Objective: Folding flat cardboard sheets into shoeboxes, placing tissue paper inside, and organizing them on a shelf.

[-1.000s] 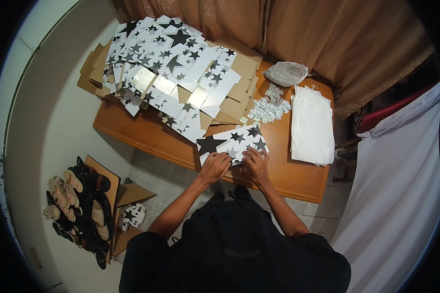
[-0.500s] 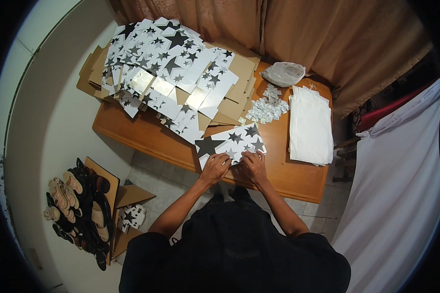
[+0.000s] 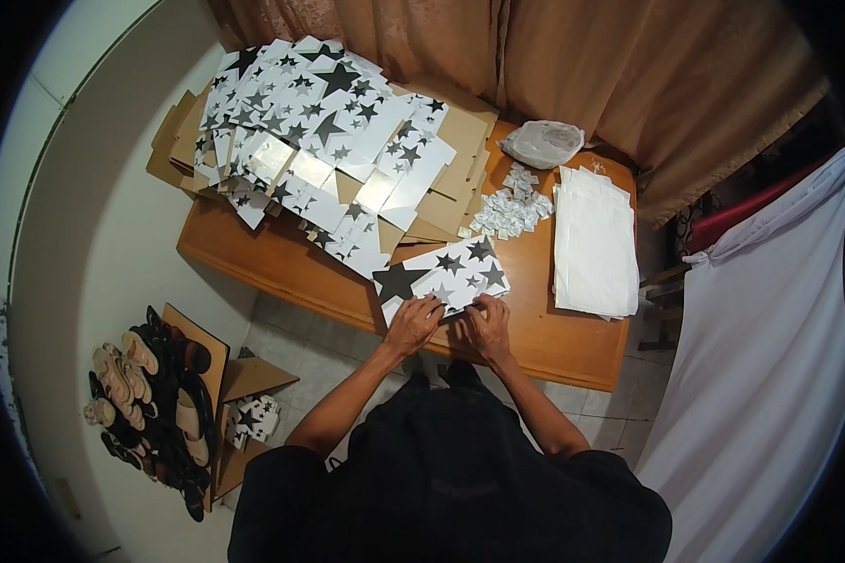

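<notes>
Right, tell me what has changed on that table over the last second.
Very little. Both hands, left hand and right hand, stay pressed on the near edge of the star-printed sheet, which lies where it was; the fingers have only shifted slightly along the edge. The pile of star sheets, the white stack and the small packets are unmoved.

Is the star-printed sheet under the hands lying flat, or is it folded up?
Mostly flat: the star-printed sheet lies spread on the table; both hands hide its near edge.
</notes>
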